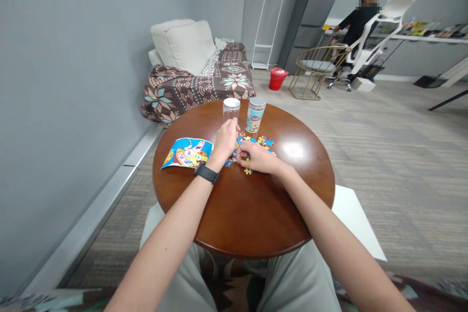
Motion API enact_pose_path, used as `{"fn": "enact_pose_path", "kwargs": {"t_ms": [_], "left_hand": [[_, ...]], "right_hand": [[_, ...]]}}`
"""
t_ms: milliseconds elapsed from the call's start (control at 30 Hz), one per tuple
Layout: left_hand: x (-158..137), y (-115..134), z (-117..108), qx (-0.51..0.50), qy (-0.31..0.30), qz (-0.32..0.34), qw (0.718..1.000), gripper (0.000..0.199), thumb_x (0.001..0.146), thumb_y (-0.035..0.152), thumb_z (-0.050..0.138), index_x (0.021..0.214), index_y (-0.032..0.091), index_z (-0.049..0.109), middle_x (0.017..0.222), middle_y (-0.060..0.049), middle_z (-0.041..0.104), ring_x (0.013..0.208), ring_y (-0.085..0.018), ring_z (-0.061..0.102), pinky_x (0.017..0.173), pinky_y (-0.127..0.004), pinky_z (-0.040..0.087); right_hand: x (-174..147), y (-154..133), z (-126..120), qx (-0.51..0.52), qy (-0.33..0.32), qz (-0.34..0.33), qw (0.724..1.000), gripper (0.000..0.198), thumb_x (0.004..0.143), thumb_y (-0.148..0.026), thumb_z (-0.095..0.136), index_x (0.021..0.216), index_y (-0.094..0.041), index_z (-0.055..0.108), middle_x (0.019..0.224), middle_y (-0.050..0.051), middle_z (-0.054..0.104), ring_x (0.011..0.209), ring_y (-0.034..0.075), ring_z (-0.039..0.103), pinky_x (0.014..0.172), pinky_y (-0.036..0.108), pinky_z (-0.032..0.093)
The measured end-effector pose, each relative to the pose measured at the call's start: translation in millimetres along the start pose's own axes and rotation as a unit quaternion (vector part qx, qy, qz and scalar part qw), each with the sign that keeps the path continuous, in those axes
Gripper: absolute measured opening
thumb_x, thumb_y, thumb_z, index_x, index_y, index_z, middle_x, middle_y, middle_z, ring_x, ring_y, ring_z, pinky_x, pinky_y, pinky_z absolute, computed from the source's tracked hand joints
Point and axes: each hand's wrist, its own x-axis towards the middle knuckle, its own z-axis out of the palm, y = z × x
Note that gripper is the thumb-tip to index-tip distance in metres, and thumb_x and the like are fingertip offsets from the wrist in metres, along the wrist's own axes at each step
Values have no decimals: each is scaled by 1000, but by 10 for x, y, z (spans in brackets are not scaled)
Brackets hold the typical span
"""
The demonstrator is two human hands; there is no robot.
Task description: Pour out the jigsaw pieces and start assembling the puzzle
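Note:
Colourful jigsaw puzzle pieces (266,142) lie in a loose pile on the round brown table (252,214). Over the pile's left side is my left hand (226,140), fingers curled downward; whatever they grasp is hidden. My right hand (256,157) reaches in from the right, thumb and fingertips pinched on a puzzle piece that is mostly covered. Close below the right fingers sits a yellow piece (248,171). A cartoon picture sheet (186,152) with curled edges lies left of my left wrist, partly behind it.
Behind the pile stand a clear jar with a white lid (231,104) and a cartoon-printed jar (255,116). Beyond the table are a covered sofa (226,75), a red bin (278,79) and a gold-framed chair (316,66). A person (360,24) is at the far counter.

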Motion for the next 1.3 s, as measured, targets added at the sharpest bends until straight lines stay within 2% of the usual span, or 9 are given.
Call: {"fn": "enact_pose_path", "kwargs": {"t_ms": [133,233,400,567,700,933,1100,1300], "left_hand": [[51,-91,33,-68,-18,-65,995,26,88,24,45,62,20,50,52,4,45,49,-12,41,53,-24,30],[30,-53,61,-99,-39,-118,987,21,83,21,48,62,19,49,51,4,45,46,-10,40,48,-23,29],[-23,70,60,-168,-119,-183,961,19,77,19,48,58,18,48,52,3,47,44,-8,41,44,-21,31],[-50,135,15,-234,-146,-219,936,8,68,17,52,60,16,53,57,1,51,52,-9,50,46,-20,36],[-63,139,13,-254,-168,-195,932,5,64,17,62,66,14,59,65,0,57,60,-9,56,51,-19,41],[-34,90,30,-239,-132,-173,946,10,64,11,66,72,15,60,68,1,61,61,-8,57,52,-18,41],[-32,64,33,-220,-134,-159,953,11,65,10,68,72,15,62,68,1,60,60,-7,55,50,-17,38],[-19,18,37,-212,-128,-131,960,11,65,14,71,73,14,64,70,1,62,59,-6,54,51,-18,37]], "right_hand": [[1,-18,-33,-7,17,3,1000,11,75,-8,54,74,-18,59,73,1,59,67,14,52,67,25,41],[9,-30,-80,-16,101,-2,995,10,75,-9,54,74,-19,57,77,2,59,73,15,55,71,27,43],[24,23,-137,-29,240,-5,970,12,73,-8,53,72,-20,56,78,2,57,73,16,55,70,28,45],[26,58,-179,-18,304,8,952,11,74,-9,55,73,-20,57,75,1,56,67,14,54,62,26,44],[26,39,-212,4,318,1,948,10,75,-10,56,76,-20,56,77,1,57,67,14,55,61,26,45],[16,17,-218,19,297,-13,955,11,76,-14,59,82,-21,54,84,2,55,70,15,54,64,29,48],[13,31,-213,38,308,4,951,17,77,-18,62,91,-22,52,91,4,55,79,17,56,62,28,50],[13,87,-216,34,312,22,949,20,78,-23,64,94,-22,52,86,2,56,68,14,53,60,28,47]]}}
